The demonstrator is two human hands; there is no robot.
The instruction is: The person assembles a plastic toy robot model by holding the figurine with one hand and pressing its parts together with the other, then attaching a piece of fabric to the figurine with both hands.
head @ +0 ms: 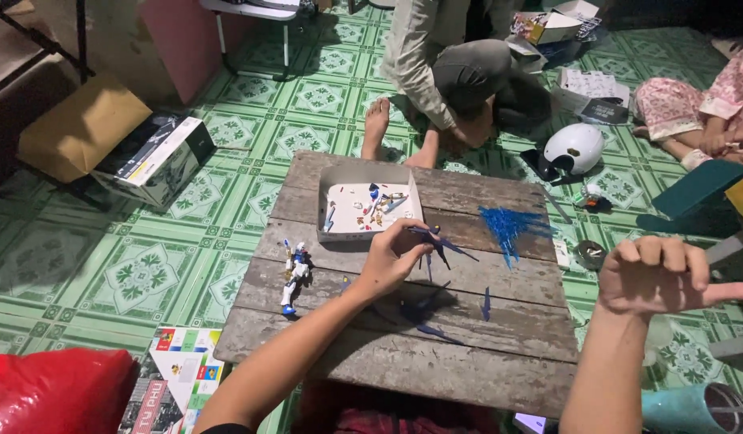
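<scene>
My left hand (391, 259) is over the middle of a low wooden table (500, 354) and pinches a dark blue plastic model part (437, 241) with thin spikes. My right hand (657, 275) hangs off the table's right edge, fingers curled and thumb pointing right, with nothing in it. A small white and blue robot model (293, 275) lies on the table to the left of my left hand. A shallow grey cardboard tray (367, 174) with several small coloured parts sits at the table's far side. A blue plastic parts frame (510, 227) lies to its right.
Loose blue pieces (485, 304) lie on the planks. A person in grey (460, 76) crouches beyond the table; another in pink (709, 108) sits far right. A white helmet (574, 147), boxes (159, 157), a red bag (54, 390) and a teal tumbler (697, 408) rest on the green tiled floor.
</scene>
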